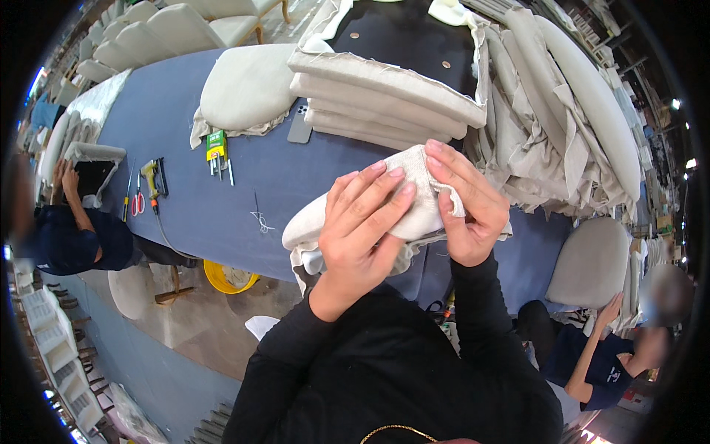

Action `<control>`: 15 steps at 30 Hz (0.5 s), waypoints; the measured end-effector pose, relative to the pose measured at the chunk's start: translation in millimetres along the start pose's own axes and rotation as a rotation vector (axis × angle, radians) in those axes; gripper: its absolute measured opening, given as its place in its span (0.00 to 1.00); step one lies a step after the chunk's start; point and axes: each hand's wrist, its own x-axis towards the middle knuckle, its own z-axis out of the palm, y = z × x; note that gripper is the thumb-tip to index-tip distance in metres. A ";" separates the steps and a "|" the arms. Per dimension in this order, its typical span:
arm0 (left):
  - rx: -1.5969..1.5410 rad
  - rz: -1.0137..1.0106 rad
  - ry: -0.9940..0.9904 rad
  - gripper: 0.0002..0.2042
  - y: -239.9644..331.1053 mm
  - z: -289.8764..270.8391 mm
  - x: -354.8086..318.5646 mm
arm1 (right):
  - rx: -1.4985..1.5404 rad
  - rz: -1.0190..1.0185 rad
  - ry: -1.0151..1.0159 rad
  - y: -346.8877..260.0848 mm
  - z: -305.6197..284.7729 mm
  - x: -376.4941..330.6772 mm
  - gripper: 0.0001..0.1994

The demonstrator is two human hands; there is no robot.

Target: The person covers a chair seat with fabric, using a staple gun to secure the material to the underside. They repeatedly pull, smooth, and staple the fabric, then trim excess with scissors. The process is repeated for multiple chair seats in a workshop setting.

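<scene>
Both of my hands grip a cream fabric-covered seat cushion (310, 226) held up at the near edge of the blue table (185, 148). My left hand (362, 222) presses its fingers flat on the fabric and clasps the cushion's front. My right hand (466, 203) pinches the cloth at the cushion's upper right corner, where a loose flap folds over. Black sleeves cover both forearms.
A stack of flat cream cushions (384, 96) and a heap of loose covers (555, 126) lie beyond. A round cushion (248, 85), a phone (299, 126), a staple gun (153, 181), red scissors (137, 201) and a green box (216, 144) rest on the table. One person (74, 237) works left, another (606, 355) right.
</scene>
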 end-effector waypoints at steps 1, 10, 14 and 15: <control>-0.022 -0.020 0.016 0.20 -2.3 3.2 -1.0 | 0.006 0.042 0.031 0.4 3.2 -0.3 0.20; -0.172 -0.071 -0.069 0.12 -19.3 -4.3 4.4 | -0.070 -0.128 0.020 21.6 9.7 0.0 0.19; -0.186 -0.059 -0.132 0.11 -19.1 -13.1 0.9 | -0.068 -0.147 -0.013 21.6 6.8 -5.6 0.19; -0.212 -0.093 -0.161 0.11 -13.6 -18.5 3.2 | -0.050 -0.149 -0.011 21.1 7.4 -6.2 0.19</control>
